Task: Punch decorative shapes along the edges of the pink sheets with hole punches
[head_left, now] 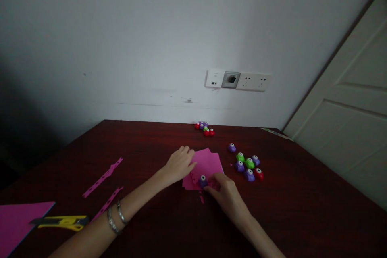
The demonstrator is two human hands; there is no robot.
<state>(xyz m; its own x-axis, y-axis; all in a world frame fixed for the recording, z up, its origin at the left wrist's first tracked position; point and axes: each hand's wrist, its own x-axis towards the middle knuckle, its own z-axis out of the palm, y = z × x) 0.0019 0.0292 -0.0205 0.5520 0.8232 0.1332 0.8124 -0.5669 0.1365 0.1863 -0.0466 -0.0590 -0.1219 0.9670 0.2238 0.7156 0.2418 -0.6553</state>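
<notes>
A stack of pink paper pieces (pixel 208 162) lies on the dark red table in front of me. On its lower edge sits a small purple paper punch (pixel 203 182) with a white round top and a dark centre. My right hand (pixel 224 190) curls in from the right, thumb and fingers closed at the punch's side. At the paper's left edge rests my left hand (pixel 180 164), its thumb apart from the fingers. Small pink scraps (pixel 201 197) lie just below the paper.
Several purple, green and red punches (pixel 249 163) stand to the right, and another cluster (pixel 206 132) by the wall. Two punched pink strips (pixel 104 177) lie left, near a yellow utility knife (pixel 65 222) and a larger pink sheet (pixel 21 225). Sockets (pixel 253 82) line the wall.
</notes>
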